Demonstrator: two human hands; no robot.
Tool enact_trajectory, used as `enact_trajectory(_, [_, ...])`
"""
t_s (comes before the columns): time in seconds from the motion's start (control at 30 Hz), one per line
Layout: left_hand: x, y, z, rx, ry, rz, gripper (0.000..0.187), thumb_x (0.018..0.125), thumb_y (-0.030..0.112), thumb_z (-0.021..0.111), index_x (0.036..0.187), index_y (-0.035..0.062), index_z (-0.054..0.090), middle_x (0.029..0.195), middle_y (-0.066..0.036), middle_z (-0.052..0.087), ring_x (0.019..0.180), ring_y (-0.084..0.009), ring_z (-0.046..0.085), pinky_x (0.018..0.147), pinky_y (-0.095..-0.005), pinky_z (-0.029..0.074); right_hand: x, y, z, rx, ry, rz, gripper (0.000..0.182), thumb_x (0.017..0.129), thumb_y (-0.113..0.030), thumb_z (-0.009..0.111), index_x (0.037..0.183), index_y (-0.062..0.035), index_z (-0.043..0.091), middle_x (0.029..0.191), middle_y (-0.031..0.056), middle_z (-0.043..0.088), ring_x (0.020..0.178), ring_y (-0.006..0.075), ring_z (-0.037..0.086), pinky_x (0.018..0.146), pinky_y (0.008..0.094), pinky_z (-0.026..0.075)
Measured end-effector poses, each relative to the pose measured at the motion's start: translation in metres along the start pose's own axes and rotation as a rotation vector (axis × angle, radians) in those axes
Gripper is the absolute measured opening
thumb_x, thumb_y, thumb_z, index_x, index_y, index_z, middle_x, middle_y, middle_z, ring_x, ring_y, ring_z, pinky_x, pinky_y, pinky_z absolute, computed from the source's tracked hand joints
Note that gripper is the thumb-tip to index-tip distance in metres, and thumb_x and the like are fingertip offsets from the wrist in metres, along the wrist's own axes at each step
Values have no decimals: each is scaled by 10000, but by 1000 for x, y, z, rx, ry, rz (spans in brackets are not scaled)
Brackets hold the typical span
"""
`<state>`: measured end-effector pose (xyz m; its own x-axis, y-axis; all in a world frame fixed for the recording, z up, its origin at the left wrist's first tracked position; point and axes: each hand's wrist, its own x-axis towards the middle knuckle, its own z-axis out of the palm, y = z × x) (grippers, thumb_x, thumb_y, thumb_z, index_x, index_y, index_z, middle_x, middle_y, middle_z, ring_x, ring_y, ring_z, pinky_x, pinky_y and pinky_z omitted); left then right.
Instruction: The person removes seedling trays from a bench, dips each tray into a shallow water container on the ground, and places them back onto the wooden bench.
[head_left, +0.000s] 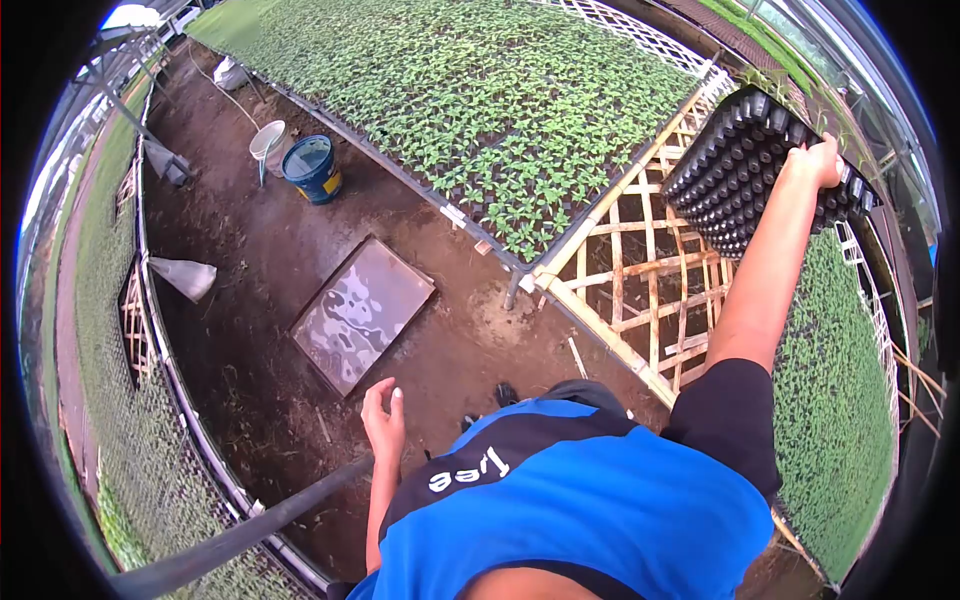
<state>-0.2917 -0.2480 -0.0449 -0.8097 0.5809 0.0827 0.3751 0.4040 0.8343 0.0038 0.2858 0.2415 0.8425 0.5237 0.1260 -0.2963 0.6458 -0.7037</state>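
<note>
The right hand (822,160) is stretched far out over the wooden lattice table (640,270), its fingers (832,150) curled over the far edge of a black seedling tray (735,175). The tray is empty, its rows of cells showing dark, and it lies tilted on the lattice just beside the bed of green seedlings (480,100). The left hand (384,420) hangs low by the body above the dirt floor (250,270), fingers loosely bent and holding nothing; a dark pipe (240,535) runs close below it, though I cannot tell whether they touch.

To handle the tray well, the grip looks best kept on the stiff rim instead of the thin cell walls, which would likely buckle. With the arm this far extended (a weak reach), a slow, level pull seems wiser than a jerk, so the cells do not catch on the lattice slats. Bringing the free hand under the near edge would probably steady it.

On the floor lie a flat grey panel (360,312), a blue bucket (312,168) and a white basin (267,140)
</note>
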Motion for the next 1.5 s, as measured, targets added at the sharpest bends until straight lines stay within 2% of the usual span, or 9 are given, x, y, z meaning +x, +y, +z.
enact_trajectory(0.23, [29,20,34,-7,-112,59,186,752,99,546,918,14,548,886,-106,553,832,-210,542,746,-295,416,-12,-42,97,2,-437,54,210,628,-46,649,642,-15,442,620,68,453,488,180,462,379,301,391])
enact_trajectory(0.27, [35,20,42,-74,-149,0,191,753,119,549,919,24,553,887,-97,555,826,-192,542,743,-288,415,-29,-60,110,-17,-499,133,233,677,-44,628,870,49,536,885,123,558,801,209,532,673,367,450])
enact_trajectory(0.43, [81,-23,103,-467,-404,-231,237,790,221,527,971,68,533,916,-33,554,824,-128,519,749,-258,395,-77,-115,161,590,-1373,468,175,760,-105,410,790,54,477,761,145,527,697,234,531,629,349,455])
enact_trajectory(0.77, [157,-46,81,-1668,-381,-623,310,831,332,437,1049,115,470,1070,-53,517,961,-192,494,791,-395,409,-237,-150,132,301,-1647,1038,173,738,-101,455,843,32,492,803,120,542,705,224,544,671,362,458])
enact_trajectory(0.9, [168,-89,-12,-2040,51,-199,445,839,426,364,1143,108,432,1116,-103,490,1006,-269,473,842,-449,385,-325,-95,108,217,-1734,1249,186,745,-108,475,879,18,499,837,107,550,726,216,551,692,361,457])
enact_trajectory(0.97, [170,-164,-47,-1537,343,-66,499,837,448,353,1166,79,417,1114,-127,491,1034,-277,454,855,-441,379,-375,-63,91,151,-1752,1353,194,748,-111,484,898,11,503,854,101,554,736,212,554,703,360,456])
enact_trajectory(1.23, [180,-304,-147,-1171,180,-795,135,752,146,585,834,98,489,784,-10,524,755,-125,515,682,-306,457,-597,126,-12,-396,-1611,1740,237,760,-124,524,971,-16,517,921,75,571,777,197,568,746,358,454])
enact_trajectory(1.3, [197,-365,-124,-880,148,-849,153,729,104,591,745,112,440,665,26,459,600,-88,452,517,-248,391,-647,233,-70,-475,-1665,1529,276,758,-97,475,1024,-22,475,912,69,570,770,173,579,718,322,472])
enact_trajectory(1.5, [220,-566,-51,-376,155,-854,210,692,66,582,667,79,374,626,18,398,603,-73,369,554,-230,339,-759,461,-264,-860,-1851,1410,149,709,-50,560,651,-90,429,832,17,534,628,73,438,583,222,373])
